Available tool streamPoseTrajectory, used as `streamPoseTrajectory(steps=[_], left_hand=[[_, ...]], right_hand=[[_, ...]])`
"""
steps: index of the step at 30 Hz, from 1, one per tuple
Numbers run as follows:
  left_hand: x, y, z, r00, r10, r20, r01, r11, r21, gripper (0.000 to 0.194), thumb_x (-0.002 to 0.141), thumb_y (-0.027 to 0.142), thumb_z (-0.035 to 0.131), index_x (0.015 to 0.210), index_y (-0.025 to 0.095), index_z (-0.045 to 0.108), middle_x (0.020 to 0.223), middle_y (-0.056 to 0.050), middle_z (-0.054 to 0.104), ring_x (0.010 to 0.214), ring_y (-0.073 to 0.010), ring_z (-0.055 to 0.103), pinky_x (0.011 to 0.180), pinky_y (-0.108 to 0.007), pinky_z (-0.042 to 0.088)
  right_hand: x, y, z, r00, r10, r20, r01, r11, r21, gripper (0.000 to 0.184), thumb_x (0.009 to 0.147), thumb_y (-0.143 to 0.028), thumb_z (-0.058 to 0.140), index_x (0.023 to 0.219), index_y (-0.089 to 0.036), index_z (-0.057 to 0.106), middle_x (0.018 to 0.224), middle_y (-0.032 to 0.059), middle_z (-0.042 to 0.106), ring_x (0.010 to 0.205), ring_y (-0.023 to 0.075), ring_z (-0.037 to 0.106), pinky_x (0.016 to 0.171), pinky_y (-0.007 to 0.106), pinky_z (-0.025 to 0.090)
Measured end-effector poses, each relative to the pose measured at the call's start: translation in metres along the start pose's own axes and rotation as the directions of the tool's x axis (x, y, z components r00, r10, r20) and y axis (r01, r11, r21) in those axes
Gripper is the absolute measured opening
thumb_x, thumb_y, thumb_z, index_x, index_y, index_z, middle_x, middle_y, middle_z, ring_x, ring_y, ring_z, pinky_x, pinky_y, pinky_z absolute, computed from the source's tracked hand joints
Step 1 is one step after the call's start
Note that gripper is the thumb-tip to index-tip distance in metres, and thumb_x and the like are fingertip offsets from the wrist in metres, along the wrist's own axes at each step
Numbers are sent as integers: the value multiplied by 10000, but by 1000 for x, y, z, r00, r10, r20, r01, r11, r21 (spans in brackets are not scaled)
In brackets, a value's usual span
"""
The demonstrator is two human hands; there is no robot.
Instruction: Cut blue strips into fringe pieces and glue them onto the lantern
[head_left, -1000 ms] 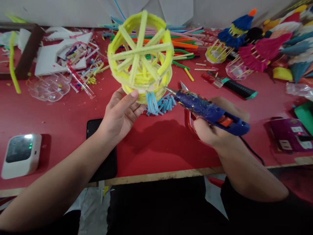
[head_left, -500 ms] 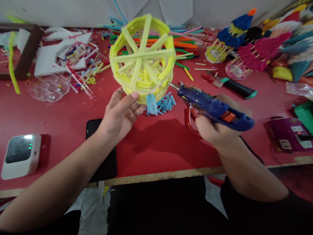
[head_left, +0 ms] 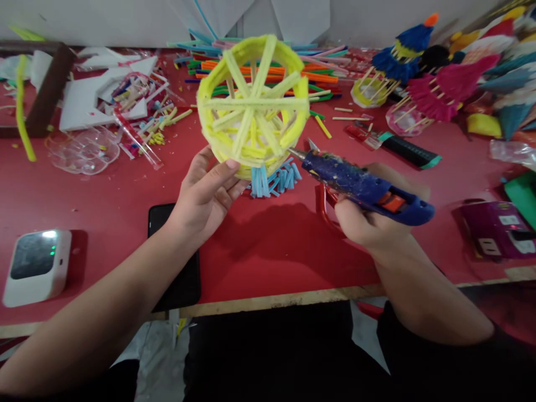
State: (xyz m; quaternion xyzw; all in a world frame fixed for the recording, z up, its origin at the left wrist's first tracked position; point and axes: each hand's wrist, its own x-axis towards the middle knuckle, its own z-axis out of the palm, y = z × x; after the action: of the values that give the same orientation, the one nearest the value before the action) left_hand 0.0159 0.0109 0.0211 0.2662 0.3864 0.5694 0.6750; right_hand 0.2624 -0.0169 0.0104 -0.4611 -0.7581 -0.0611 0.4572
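My left hand (head_left: 211, 192) grips the lower edge of a round yellow wheel-shaped craft (head_left: 253, 103), raised above the table. Fuzzy yellow strips cross its face like spokes, and a second ring shows behind them. In my right hand (head_left: 368, 215) is a blue hot glue gun (head_left: 355, 181) with an orange switch. Its metal nozzle points left at the wheel's lower right rim; whether it touches cannot be made out. Short light-blue pipe cleaner pieces (head_left: 274, 181) lie below the wheel. Red-handled scissors (head_left: 324, 206) rest partly behind my right hand.
Colourful pipe cleaners (head_left: 326, 61) lie along the back. A box cutter (head_left: 408, 149) and several craft figures (head_left: 397, 61) are at the right, near a purple box (head_left: 496, 229). A phone (head_left: 180, 285) lies under my left forearm, beside a white device (head_left: 37, 268). Scraps (head_left: 138, 100) cover the back left.
The yellow wheel has tilted, its top moving right and slightly down, so its rim is closer to the glue gun's nozzle. Both hands stay nearly in place.
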Motion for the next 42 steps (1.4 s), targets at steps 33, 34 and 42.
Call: streamPoseTrajectory(steps=[33, 34, 42], left_hand=[[-3, 0, 3, 998, -13, -67, 18, 996, 83, 366, 826, 209, 790, 1142, 247, 611, 1243, -58, 775, 1230, -262, 749, 942, -311, 624], [-3, 0, 3, 997, -13, -70, 19, 996, 82, 366, 820, 209, 796, 1135, 250, 614, 1250, -57, 773, 1240, -263, 744, 948, -314, 624], [-2, -1, 1, 998, -17, -64, 21, 998, 52, 368, 793, 213, 835, 1091, 266, 627, 1223, -41, 777, 1262, -263, 735, 994, -321, 612]], right_hand=[[-1, -14, -1, 996, -50, 69, 53, 997, -48, 212, 735, -127, 606, 783, -300, 493, 607, -20, 557, 488, 184, 523, 440, 342, 455], [-1, -14, -1, 997, -47, 67, 50, 998, -48, 215, 739, -127, 605, 782, -302, 489, 604, -20, 552, 486, 187, 517, 437, 346, 453], [2, -15, -2, 998, -61, 26, 63, 992, -112, 217, 781, -123, 584, 751, -289, 447, 570, -17, 484, 469, 185, 491, 423, 344, 431]])
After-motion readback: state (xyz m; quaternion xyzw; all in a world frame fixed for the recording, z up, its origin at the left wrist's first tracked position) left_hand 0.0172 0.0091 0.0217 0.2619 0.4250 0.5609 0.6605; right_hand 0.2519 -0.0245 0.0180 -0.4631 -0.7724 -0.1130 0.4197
